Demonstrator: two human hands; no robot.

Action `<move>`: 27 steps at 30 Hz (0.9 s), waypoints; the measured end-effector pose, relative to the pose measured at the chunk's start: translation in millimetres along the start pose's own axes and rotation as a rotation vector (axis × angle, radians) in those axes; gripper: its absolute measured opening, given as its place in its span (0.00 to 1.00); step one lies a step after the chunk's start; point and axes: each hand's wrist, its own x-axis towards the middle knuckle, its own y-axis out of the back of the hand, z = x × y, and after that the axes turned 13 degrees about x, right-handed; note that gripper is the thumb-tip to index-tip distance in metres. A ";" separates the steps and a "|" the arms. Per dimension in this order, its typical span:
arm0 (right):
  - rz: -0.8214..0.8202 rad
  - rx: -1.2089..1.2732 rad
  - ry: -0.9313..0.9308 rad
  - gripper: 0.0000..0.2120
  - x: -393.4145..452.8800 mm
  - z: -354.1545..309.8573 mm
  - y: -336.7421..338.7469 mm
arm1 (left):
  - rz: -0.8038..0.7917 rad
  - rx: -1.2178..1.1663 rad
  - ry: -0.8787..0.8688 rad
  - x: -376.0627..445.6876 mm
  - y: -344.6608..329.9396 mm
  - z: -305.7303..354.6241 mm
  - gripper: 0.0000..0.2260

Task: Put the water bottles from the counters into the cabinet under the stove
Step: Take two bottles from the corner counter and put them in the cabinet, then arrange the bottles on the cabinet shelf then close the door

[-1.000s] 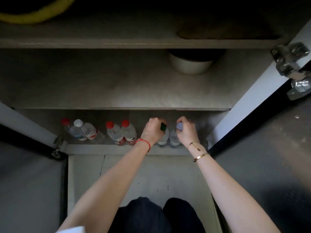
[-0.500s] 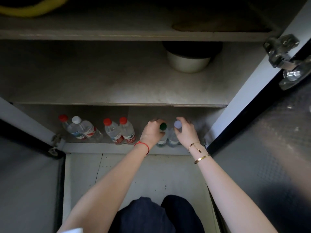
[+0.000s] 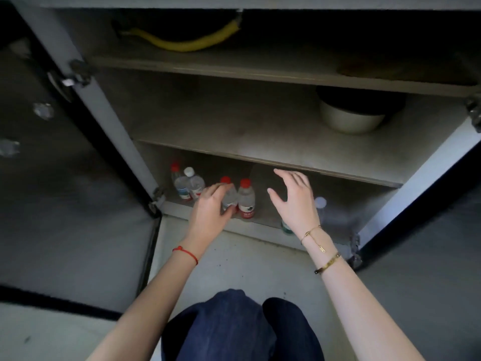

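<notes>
My left hand (image 3: 208, 212) hangs in front of the bottom shelf (image 3: 263, 217) of the open cabinet (image 3: 421, 175), its grip spread and loose, fingers relaxed and holding nothing. The fingertips lie over a red-capped water bottle (image 3: 229, 196); whether they touch it I cannot tell. Just beside it, to the right, stands another red-capped bottle (image 3: 246, 199), upright, red label low on its body. Further left, near the cabinet's side wall, a third red-capped bottle (image 3: 178, 182) and a white-capped bottle (image 3: 194, 182) stand close together.

My right hand (image 3: 295, 201) is also spread wide, fingers straight and apart, carrying nothing, raised before the shelf opening. Behind its wrist a pale-capped bottle (image 3: 320, 204) shows, and below the heel of the hand a bit of a green-labelled bottle (image 3: 286, 228) peeks out; most of it is hidden.

On the middle shelf (image 3: 234, 131) sits a white bowl (image 3: 351, 121) with something dark on top. A yellow hose (image 3: 182, 43) curves across the top shelf. My knees in dark trousers (image 3: 234, 329) are over the pale floor (image 3: 247, 261).
</notes>
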 end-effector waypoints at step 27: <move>-0.227 0.487 0.897 0.26 -31.6 -381.3 -88.0 | 0.744 0.313 0.622 -209.6 273.3 -100.2 0.12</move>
